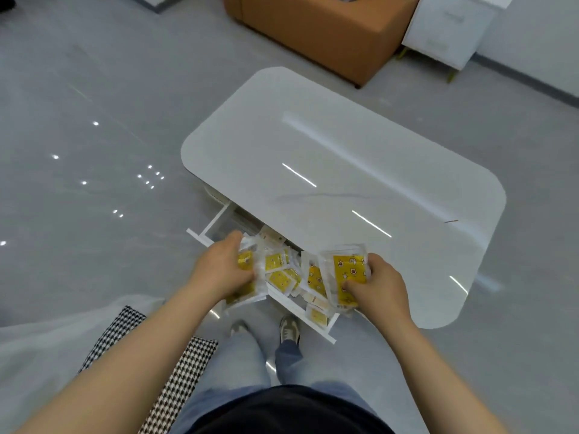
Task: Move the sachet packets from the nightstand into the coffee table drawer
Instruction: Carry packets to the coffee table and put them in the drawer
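- Sachet packets [283, 277], head view: they lie heaped in the open drawer [200, 236] pulled out from under the coffee table [344, 151]. A few at the near right corner ride up on the front rim. Judged from that, one could slip over the front onto the floor [94, 151] if more are dropped close to the edge.
- Left hand [219, 267] grips a bunch, fingers curled round it, partly over the drawer's front rim. Right hand [379, 286] pinches another bunch, thumb across the top packet, above the drawer's right end. Either loose stack could fan out and shed packets when released.
- The heap may stand too high in the middle and catch under the tabletop when the drawer is pushed in; spreading it flat would help.
- Look: small flat pouches with clear sealed borders and yellow printed panels. They are glossy, probably slick, overlapping at all angles, and somewhat blurred.
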Demonstrator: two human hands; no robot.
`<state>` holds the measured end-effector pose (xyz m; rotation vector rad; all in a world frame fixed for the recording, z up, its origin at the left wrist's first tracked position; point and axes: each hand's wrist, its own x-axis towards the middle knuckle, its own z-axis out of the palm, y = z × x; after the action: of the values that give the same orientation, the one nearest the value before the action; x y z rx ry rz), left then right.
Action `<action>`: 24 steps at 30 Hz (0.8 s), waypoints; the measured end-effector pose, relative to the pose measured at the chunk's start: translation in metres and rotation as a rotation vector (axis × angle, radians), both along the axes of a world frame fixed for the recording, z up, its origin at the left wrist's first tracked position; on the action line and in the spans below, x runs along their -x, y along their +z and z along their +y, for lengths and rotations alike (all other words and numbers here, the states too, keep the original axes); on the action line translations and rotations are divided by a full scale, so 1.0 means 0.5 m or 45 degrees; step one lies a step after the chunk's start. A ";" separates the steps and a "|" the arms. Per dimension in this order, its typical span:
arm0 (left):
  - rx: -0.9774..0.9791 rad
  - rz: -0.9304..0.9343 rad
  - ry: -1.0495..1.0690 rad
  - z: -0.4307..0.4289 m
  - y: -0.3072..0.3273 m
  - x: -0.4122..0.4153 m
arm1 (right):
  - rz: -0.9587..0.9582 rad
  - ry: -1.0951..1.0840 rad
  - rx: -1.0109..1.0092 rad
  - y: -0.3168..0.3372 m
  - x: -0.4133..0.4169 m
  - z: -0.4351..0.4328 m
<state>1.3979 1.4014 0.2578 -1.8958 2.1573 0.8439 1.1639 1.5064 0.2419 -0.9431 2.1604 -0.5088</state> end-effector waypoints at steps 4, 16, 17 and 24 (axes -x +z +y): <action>0.004 -0.043 -0.104 -0.060 -0.016 0.015 | -0.009 -0.070 -0.031 -0.004 -0.004 -0.005; -0.138 0.032 -0.243 -0.280 -0.127 -0.008 | 0.052 -0.249 -0.173 -0.004 -0.069 -0.092; -0.168 0.034 -0.262 -0.301 -0.138 -0.012 | 0.062 -0.256 -0.183 -0.006 -0.077 -0.102; -0.277 -0.163 -0.509 -0.414 -0.186 -0.043 | 0.092 -0.286 -0.249 -0.033 -0.136 -0.175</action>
<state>1.4194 1.1944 0.1646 -1.3169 2.1573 0.8099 1.2320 1.4190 0.2252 -0.6253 2.3471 -0.3656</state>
